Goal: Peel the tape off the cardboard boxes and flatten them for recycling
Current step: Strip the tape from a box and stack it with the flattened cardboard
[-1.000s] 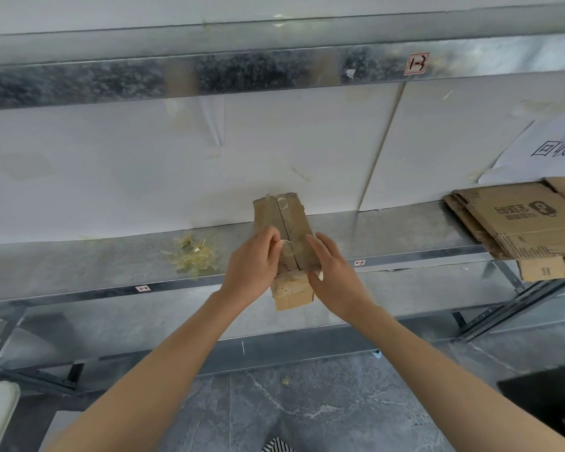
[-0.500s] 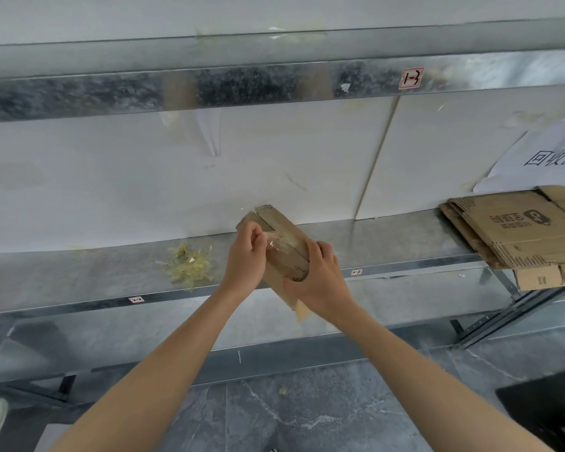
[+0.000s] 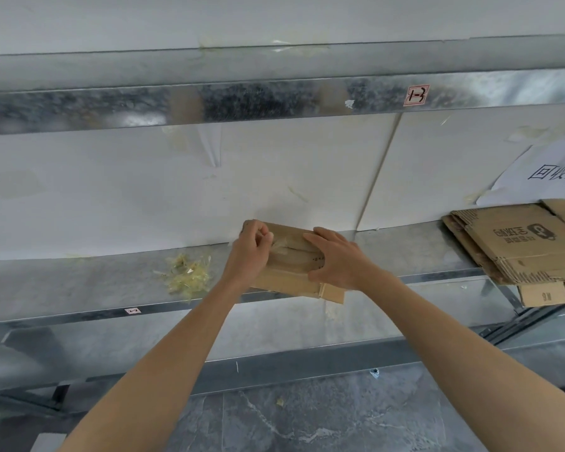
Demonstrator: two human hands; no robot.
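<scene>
A small brown cardboard box (image 3: 287, 278) lies on its side on the metal shelf (image 3: 79, 285), its lower corner hanging over the front edge. My left hand (image 3: 250, 252) pinches a strip of clear tape (image 3: 279, 244) at the box's upper left, fingers curled. My right hand (image 3: 338, 257) holds the box's right end, fingers spread over the top and thumb at the near side. Part of the box is hidden under both hands.
A heap of peeled yellowish tape scraps (image 3: 188, 275) lies on the shelf left of the box. A stack of flattened cardboard boxes (image 3: 522, 246) sits at the shelf's right end. Behind stands a white wall, above runs a metal beam (image 3: 274, 99).
The box went from upright in front of the shelf to lying on the shelf. My left hand now pulls tape at its left end, and my right hand has shifted onto its right end.
</scene>
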